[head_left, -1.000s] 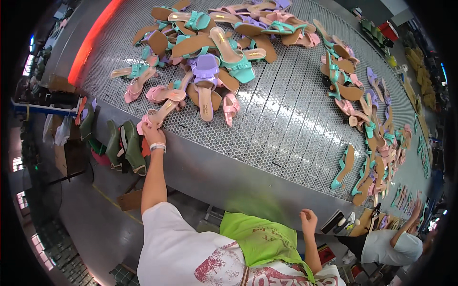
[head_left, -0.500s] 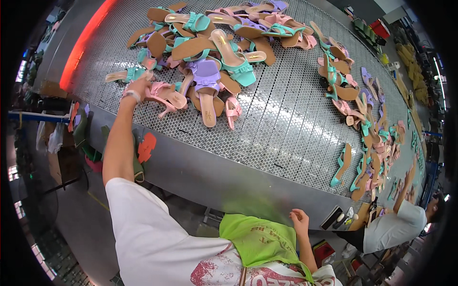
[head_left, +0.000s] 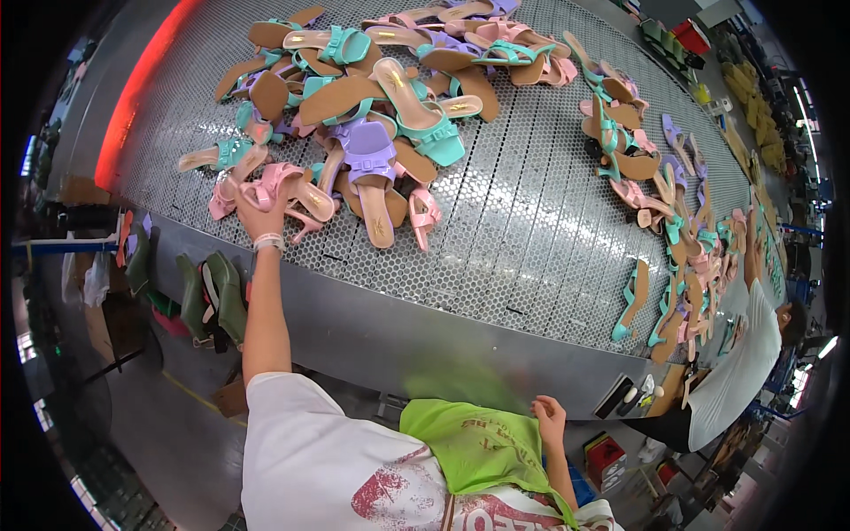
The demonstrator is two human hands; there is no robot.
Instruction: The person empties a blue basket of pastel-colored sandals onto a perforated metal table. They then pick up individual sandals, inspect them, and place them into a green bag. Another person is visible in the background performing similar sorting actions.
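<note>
My left hand (head_left: 258,219) reaches over the near edge of the perforated metal table (head_left: 496,230). It closes round a pink heeled sandal (head_left: 282,181) at the left of a heap; the sandal partly hides my fingers. Another pink sandal (head_left: 223,198) lies beside that hand, and a teal sandal (head_left: 232,151) is just beyond it. To the right are a purple sandal (head_left: 369,150) and a small pink sandal (head_left: 425,218). My right hand (head_left: 550,418) hangs before the table edge near my green apron (head_left: 478,438), loosely bent, fingers apart and holding nothing.
More teal, pink and purple sandals form a long row (head_left: 682,265) at the right. A co-worker in a pale shirt (head_left: 739,372) reaches over the table's far right. Green shoe forms (head_left: 228,296) hang below the left edge. A red light strip (head_left: 133,97) glows at left.
My left hand has come back from beside the teal sandal and now grips the pink one. The view has shifted slightly. The co-worker's arm has straightened toward the table. My right hand has barely moved.
</note>
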